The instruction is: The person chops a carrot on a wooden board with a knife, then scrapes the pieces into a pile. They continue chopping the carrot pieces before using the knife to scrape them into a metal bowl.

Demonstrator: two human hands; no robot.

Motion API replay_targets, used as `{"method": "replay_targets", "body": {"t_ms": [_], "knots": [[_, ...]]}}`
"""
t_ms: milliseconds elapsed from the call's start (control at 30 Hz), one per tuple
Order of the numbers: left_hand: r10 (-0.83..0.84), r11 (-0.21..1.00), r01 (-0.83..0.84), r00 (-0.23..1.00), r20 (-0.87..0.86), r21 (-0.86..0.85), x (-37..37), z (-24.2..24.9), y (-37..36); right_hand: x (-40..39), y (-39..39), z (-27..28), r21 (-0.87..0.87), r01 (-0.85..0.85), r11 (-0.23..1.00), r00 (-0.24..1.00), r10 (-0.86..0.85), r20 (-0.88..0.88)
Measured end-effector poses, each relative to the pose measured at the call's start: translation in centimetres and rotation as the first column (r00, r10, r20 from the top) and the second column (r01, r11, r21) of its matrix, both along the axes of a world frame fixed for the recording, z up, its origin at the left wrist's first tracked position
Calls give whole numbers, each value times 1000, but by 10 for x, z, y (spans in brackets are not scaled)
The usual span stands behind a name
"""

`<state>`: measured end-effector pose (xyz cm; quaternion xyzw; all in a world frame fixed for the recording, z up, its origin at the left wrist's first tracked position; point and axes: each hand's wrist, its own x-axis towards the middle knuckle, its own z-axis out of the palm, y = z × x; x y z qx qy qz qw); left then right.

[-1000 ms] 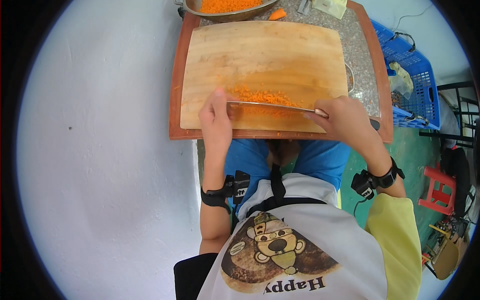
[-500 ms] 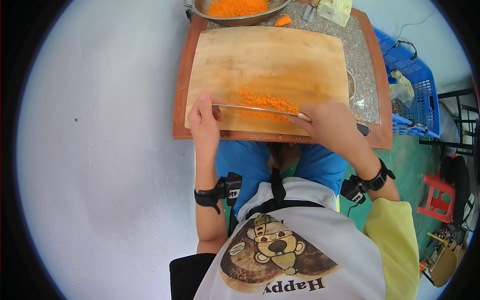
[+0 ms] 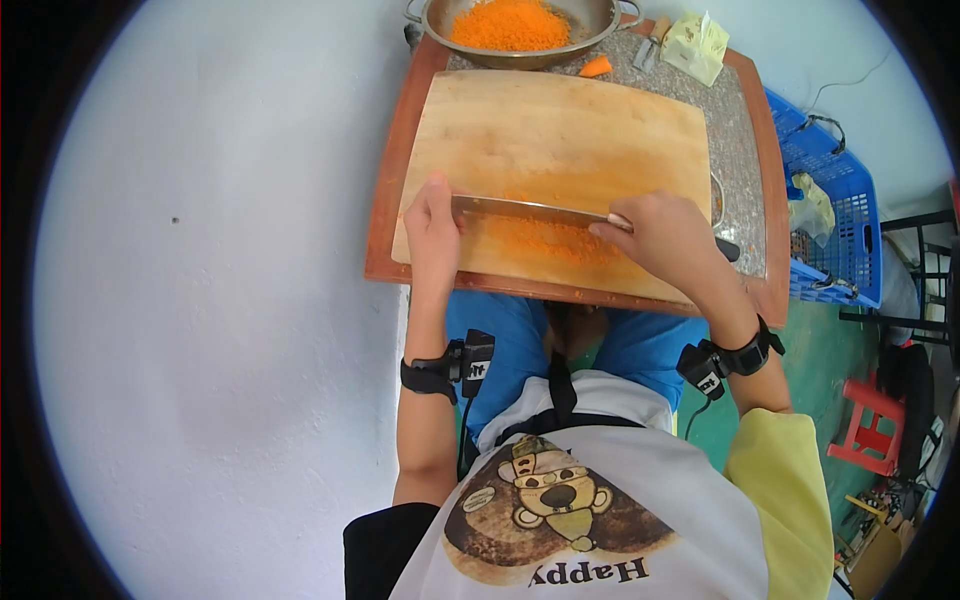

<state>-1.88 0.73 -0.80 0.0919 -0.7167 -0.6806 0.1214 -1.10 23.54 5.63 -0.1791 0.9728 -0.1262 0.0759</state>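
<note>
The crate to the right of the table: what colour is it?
Blue, a slatted plastic crate, seen in the head view.

The knife (image 3: pixel 530 211) has moved beyond the minced carrot (image 3: pixel 550 240), which now lies on its near side.
</note>
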Motion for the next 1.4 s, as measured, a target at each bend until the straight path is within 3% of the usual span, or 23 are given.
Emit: {"method": "replay_targets", "body": {"t_ms": [67,200,267,400,567,1400], "knots": [[-24,1000,24,999,36,-4,-2,7,3,0,5,-5,-106,-32,994,996,23,-83],[-40,999,42,996,77,-29,-7,-3,3,0,6,-3,-90,-7,996,994,-3,-114],[-51,998,52,996,70,-18,-8,1,5,-2,7,4,-36,1,999,1000,-1,-3],[-61,998,63,996,58,-27,-2,2,11,5,14,2,-26,12,1000,999,-13,-44],[-94,994,97,994,55,-43,4,4,19,13,21,5,-4,69,998,997,-69,37],[-42,998,41,999,-20,-51,6,11,22,9,24,7,-55,11,998,999,-14,-44]]}}
